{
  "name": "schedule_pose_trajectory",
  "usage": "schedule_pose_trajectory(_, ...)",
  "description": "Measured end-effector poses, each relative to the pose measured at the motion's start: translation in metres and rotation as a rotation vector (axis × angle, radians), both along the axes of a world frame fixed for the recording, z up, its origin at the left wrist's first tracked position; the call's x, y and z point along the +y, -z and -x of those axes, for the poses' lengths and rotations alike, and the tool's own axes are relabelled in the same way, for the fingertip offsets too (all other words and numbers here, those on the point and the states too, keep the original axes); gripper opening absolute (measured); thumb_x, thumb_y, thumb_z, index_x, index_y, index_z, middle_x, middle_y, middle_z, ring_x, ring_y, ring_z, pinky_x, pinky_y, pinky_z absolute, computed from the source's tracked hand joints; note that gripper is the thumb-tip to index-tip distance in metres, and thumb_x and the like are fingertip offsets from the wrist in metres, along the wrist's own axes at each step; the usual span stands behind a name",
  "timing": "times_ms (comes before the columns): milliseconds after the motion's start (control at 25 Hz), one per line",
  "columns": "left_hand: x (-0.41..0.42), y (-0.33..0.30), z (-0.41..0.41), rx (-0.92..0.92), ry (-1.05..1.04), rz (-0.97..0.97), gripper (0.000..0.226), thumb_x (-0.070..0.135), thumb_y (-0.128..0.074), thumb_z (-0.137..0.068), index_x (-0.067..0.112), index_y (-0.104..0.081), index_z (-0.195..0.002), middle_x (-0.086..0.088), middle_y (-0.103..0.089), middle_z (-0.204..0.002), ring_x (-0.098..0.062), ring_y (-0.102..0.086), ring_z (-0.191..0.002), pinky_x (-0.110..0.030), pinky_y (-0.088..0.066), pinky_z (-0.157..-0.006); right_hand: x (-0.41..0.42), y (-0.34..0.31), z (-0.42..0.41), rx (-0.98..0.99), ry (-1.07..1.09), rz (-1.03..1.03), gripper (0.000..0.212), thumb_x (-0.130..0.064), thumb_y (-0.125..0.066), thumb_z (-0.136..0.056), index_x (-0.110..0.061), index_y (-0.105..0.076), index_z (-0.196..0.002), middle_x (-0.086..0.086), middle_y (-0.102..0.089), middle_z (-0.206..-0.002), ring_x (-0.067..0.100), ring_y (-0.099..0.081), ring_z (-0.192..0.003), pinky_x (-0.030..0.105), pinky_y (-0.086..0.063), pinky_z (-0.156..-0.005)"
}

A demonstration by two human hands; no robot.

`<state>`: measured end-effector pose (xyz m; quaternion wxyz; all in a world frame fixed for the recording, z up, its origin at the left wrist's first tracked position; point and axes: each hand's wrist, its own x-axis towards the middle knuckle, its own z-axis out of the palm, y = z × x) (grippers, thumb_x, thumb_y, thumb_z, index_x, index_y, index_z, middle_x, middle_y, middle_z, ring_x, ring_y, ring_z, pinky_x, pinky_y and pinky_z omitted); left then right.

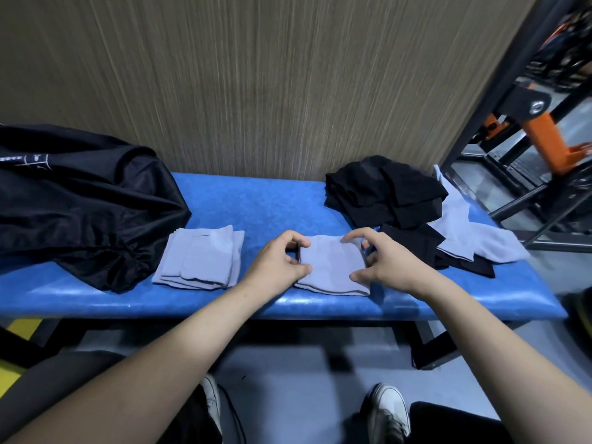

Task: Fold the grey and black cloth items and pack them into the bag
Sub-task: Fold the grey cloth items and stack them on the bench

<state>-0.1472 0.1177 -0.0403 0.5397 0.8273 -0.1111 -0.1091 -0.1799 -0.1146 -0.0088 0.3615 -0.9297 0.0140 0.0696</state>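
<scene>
- A blue padded bench (262,200) is seen from above, set against a striped wall; a black drawstring bag (80,200) is slumped over its left end.
- A folded grey cloth (333,267) is laid near the front edge, at the middle; it is pinched at its left side by the left hand (282,261), thumb and fingers closed on the fabric.
- The right hand (381,257) is curled at the cloth's right side; whether the fabric is gripped cannot be told.
- A finished grey stack (200,257) is placed between bag and hands.
- Black cloths (384,190) are heaped toward the back right corner; an unfolded grey piece (480,241) is spread at the right end.
</scene>
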Motion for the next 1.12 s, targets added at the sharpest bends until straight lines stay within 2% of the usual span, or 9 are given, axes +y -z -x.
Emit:
schedule_pose_trajectory(80, -0.001, 0.0, -0.001, 0.016, 0.015, 0.054, 0.031, 0.003, -0.071, -0.078, 0.027, -0.063, -0.095, 0.004, -0.065, -0.088, -0.01, -0.047, -0.055, -0.019, -0.04, -0.061, -0.001, -0.001, 0.002, 0.036, -0.006, -0.084, 0.059, -0.007, -0.082, -0.069, -0.042, -0.06, -0.11, 0.003, -0.048, -0.096, 0.012, -0.048, -0.062, 0.02, -0.047, -0.063)
schedule_pose_trajectory(160, -0.002, 0.001, 0.0, 0.028, 0.028, 0.074, 0.03, 0.0, -0.068, -0.08, 0.025, -0.065, -0.096, 0.007, -0.052, -0.07, -0.011, -0.04, -0.054, -0.024, -0.037, -0.061, -0.001, -0.003, 0.003, 0.071, -0.022, -0.181, 0.055, -0.001, -0.082, -0.071, -0.037, -0.064, -0.108, 0.004, -0.05, -0.088, 0.013, -0.049, -0.063, 0.024, -0.048, -0.063)
schedule_pose_trajectory(320, 0.001, -0.002, 0.0, 0.039, 0.008, 0.105, 0.031, -0.003, -0.064, -0.081, 0.024, -0.066, -0.097, 0.009, -0.044, -0.061, -0.014, -0.036, -0.055, -0.026, -0.034, -0.06, -0.001, -0.004, 0.003, 0.1, -0.047, -0.287, 0.041, 0.003, -0.078, -0.075, -0.027, -0.07, -0.102, 0.01, -0.054, -0.082, 0.017, -0.054, -0.063, 0.033, -0.053, -0.061)
schedule_pose_trajectory(480, 0.013, -0.016, 0.0, 0.013, -0.013, 0.104, 0.032, 0.0, -0.061, -0.085, 0.028, -0.066, -0.099, 0.017, -0.04, -0.045, -0.013, -0.031, -0.053, -0.025, -0.028, -0.055, 0.009, -0.008, 0.002, 0.07, -0.034, -0.365, 0.036, 0.004, -0.072, -0.081, -0.022, -0.068, -0.105, 0.007, -0.06, -0.084, 0.025, -0.063, -0.062, 0.042, -0.059, -0.067)
schedule_pose_trajectory(600, 0.032, -0.031, 0.002, -0.001, -0.053, 0.147, 0.032, -0.002, -0.059, -0.085, 0.025, -0.066, -0.101, 0.017, -0.047, -0.052, -0.014, -0.032, -0.053, -0.023, -0.028, -0.053, 0.026, -0.016, -0.003, 0.036, -0.039, -0.454, 0.035, 0.006, -0.068, -0.083, -0.019, -0.066, -0.108, 0.008, -0.06, -0.09, 0.033, -0.062, -0.061, 0.038, -0.057, -0.063)
schedule_pose_trajectory(760, 0.067, -0.043, -0.006, -0.018, -0.119, 0.131, 0.034, 0.001, -0.057, -0.086, 0.03, -0.066, -0.099, 0.013, -0.042, -0.053, -0.02, -0.033, -0.055, -0.029, -0.03, -0.056, 0.06, -0.023, -0.014, -0.04, -0.039, -0.507, 0.033, 0.003, -0.07, -0.083, -0.018, -0.066, -0.108, 0.011, -0.056, -0.092, 0.032, -0.061, -0.057, 0.035, -0.055, -0.063)
schedule_pose_trajectory(840, 0.083, -0.046, -0.008, -0.032, -0.16, 0.103, 0.034, -0.002, -0.056, -0.086, 0.028, -0.066, -0.099, 0.014, -0.045, -0.052, -0.015, -0.032, -0.051, -0.026, -0.03, -0.055, 0.08, -0.022, -0.022, -0.074, -0.033, -0.532, 0.031, 0.004, -0.069, -0.084, -0.015, -0.065, -0.107, 0.011, -0.055, -0.091, 0.031, -0.059, -0.054, 0.036, -0.053, -0.062)
schedule_pose_trajectory(960, 0.107, -0.048, -0.01, -0.048, -0.242, 0.045, 0.036, -0.003, -0.054, -0.082, 0.029, -0.067, -0.094, 0.009, -0.052, -0.068, -0.01, -0.033, -0.046, -0.022, -0.03, -0.049, 0.11, -0.016, -0.031, -0.078, -0.06, -0.592, 0.03, 0.006, -0.068, -0.084, -0.012, -0.064, -0.107, 0.013, -0.055, -0.092, 0.031, -0.059, -0.053, 0.038, -0.051, -0.061)
schedule_pose_trajectory(1120, 0.137, -0.049, -0.011, -0.06, -0.318, 0.0, 0.033, -0.004, -0.054, -0.081, 0.024, -0.067, -0.091, 0.008, -0.049, -0.07, -0.007, -0.037, -0.049, -0.022, -0.032, -0.053, 0.141, -0.006, -0.038, -0.025, -0.11, -0.615, 0.029, 0.004, -0.068, -0.085, -0.012, -0.062, -0.109, 0.011, -0.053, -0.096, 0.03, -0.059, -0.052, 0.038, -0.052, -0.06)
